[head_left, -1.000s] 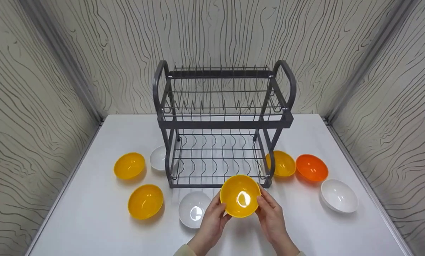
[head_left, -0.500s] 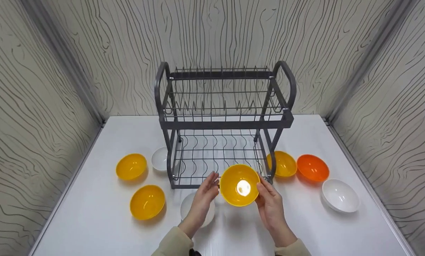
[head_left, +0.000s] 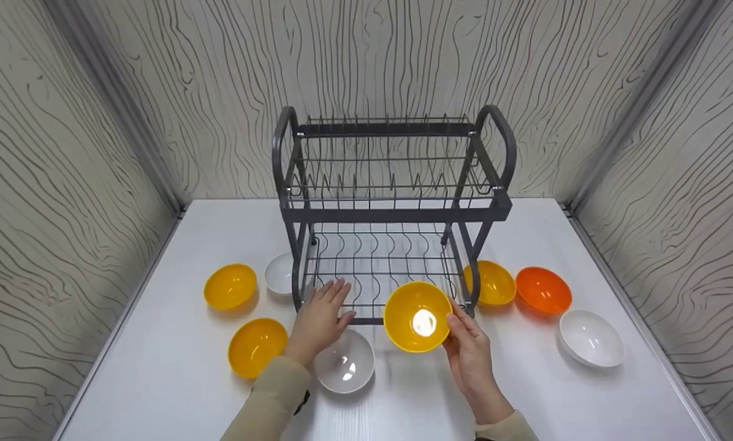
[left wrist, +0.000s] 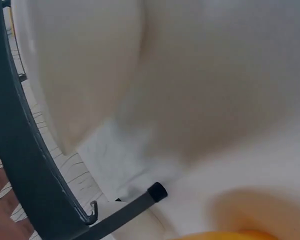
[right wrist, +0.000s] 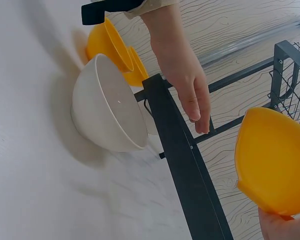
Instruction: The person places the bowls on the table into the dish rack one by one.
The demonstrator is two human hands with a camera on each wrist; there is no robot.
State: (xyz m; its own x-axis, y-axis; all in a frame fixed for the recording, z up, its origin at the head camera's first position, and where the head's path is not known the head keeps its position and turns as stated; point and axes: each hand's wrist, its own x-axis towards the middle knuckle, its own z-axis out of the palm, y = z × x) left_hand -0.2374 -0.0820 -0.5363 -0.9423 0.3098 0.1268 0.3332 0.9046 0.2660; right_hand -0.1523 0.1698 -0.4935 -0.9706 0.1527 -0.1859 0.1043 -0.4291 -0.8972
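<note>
My right hand (head_left: pixel 472 364) pinches a yellow bowl (head_left: pixel 412 306) at its right rim, the inside facing me, in front of the dark two-tier dish rack (head_left: pixel 397 215). In the right wrist view the underside of this yellow bowl (right wrist: pixel 275 157) shows above the fingers (right wrist: pixel 285 227). My left hand (head_left: pixel 319 320) holds nothing; its straight fingers reach over the front left of the rack's lower tier. A white bowl (head_left: pixel 345 364) stands on the table just below it. In the left wrist view the rack's front bar (left wrist: pixel 22 135) passes beside the left fingers (left wrist: pixel 5 215).
Two yellow bowls (head_left: pixel 230 286) (head_left: pixel 258 348) and a small white bowl (head_left: pixel 279 273) stand left of the rack. On the right are a yellow bowl (head_left: pixel 492 283), an orange bowl (head_left: pixel 543 291) and a white bowl (head_left: pixel 590 339). Patterned walls (head_left: pixel 66 184) enclose the white table (head_left: pixel 158 367).
My left hand has let go of the yellow bowl and moved left and forward to the lower tier. The right hand alone holds the bowl, raised slightly and nearer the rack.
</note>
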